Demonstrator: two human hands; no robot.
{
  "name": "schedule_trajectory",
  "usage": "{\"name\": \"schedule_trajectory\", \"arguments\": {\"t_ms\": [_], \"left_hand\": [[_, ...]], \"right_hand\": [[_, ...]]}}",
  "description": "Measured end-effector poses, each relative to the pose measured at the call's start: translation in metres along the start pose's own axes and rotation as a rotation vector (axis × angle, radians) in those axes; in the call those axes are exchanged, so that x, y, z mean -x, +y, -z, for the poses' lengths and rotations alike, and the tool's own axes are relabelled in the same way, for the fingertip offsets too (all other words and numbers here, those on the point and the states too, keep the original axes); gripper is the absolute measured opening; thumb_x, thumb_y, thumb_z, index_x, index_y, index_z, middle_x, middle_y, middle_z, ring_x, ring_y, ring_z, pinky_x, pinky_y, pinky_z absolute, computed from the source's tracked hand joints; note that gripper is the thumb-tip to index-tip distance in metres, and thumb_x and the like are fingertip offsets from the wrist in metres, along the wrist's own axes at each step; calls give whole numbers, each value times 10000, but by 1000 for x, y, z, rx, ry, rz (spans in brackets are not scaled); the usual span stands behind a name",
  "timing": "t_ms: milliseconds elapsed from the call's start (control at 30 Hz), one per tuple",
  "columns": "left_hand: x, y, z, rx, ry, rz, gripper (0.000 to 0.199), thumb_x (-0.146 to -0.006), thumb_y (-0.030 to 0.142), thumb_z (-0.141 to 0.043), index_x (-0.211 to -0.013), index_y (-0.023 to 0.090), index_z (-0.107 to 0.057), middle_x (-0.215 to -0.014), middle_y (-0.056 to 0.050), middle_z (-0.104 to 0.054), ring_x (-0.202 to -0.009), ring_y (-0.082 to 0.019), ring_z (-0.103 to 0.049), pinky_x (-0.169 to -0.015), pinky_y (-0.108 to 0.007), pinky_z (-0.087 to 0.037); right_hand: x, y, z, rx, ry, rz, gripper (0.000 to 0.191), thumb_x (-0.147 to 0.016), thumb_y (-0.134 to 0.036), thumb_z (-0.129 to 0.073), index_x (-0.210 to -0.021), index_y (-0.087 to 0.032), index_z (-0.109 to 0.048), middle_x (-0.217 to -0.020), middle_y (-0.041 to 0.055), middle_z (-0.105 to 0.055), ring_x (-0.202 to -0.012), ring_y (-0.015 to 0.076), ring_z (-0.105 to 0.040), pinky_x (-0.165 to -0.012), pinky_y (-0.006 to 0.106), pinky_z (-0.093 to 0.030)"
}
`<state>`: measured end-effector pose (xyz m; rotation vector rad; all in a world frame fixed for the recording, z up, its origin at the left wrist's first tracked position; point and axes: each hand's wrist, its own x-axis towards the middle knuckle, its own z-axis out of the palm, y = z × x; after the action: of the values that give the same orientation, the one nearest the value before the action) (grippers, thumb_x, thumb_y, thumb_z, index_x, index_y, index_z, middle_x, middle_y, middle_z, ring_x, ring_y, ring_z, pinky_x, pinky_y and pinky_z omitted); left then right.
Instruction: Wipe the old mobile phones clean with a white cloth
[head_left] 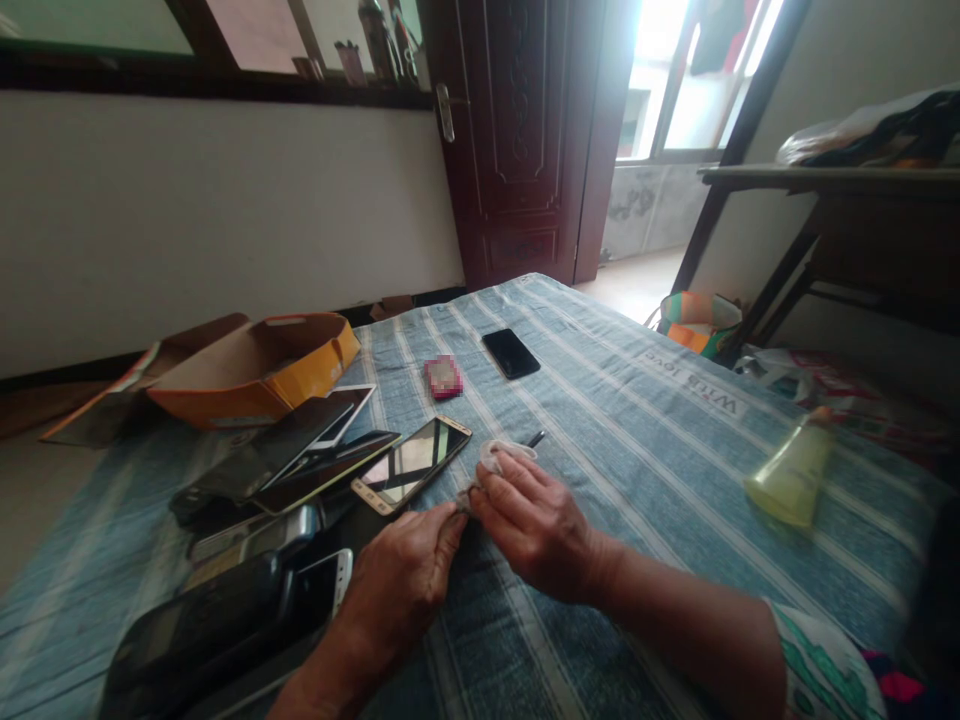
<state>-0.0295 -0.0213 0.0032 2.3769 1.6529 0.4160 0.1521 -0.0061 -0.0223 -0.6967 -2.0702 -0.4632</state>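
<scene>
My right hand (529, 515) is closed on a pale cloth (510, 448), which bulges out above the fingers. The tip of a thin dark object (536, 438) sticks out just beyond the cloth; most of it is hidden. My left hand (405, 570) is closed in a pinch beside the right fingertips, and what it holds is too covered to make out. Near the left knuckles lies a gold-framed smartphone (412, 465) with a reflective screen. Farther off are a black smartphone (511, 353) and a small pink-edged item (444, 376), its top blurred.
Several phones and dark cases (195, 620) are heaped at the left. Behind them stands an open orange box (255, 375). A yellowish translucent flask-shaped container (791, 470) is on the right of the striped blue cloth (630, 450). A dark red door (517, 150) is beyond.
</scene>
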Motion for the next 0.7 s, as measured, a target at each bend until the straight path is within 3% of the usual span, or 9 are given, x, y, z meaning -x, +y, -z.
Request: {"name": "schedule_trajectory", "arguments": {"t_ms": [100,333,567,700], "left_hand": [[0,0,0,24,11,4,421,-925,388,-312,-872,214,-691,-814,-63,-732,-772,-204,-693,-731,-291,-535],[-2,-6,-2,31,2,45,473,-920,435,-295,-958,190,-698,-882,-96,-736,-834,-237,-701,-779,-327,-534],[-2,-5,2,83,7,54,464,-920,428,-286,-826,197,-678,-791,-89,-724,-740,-221,-696,-703,-308,-536],[-3,-5,1,99,40,57,456,-916,436,-307,-837,201,-690,-776,-77,-726,-728,-215,-695,-677,-294,-535]], "right_hand": [[0,3,-1,-9,-11,9,160,-898,-96,-529,-924,-74,-685,-982,142,-708,-1072,261,-622,-1018,441,-479],[14,46,-2,131,30,-157,209,-921,-110,-497,-977,-112,-698,-1065,157,-699,-1162,277,-585,-979,446,-500],[10,23,-3,27,-10,-53,180,-905,-131,-547,-1016,-113,-687,-1105,137,-690,-1198,266,-558,-1020,428,-480],[7,30,-5,41,2,-70,192,-910,-115,-530,-1020,-117,-687,-1079,128,-697,-1202,262,-557,-1004,409,-492]]}}
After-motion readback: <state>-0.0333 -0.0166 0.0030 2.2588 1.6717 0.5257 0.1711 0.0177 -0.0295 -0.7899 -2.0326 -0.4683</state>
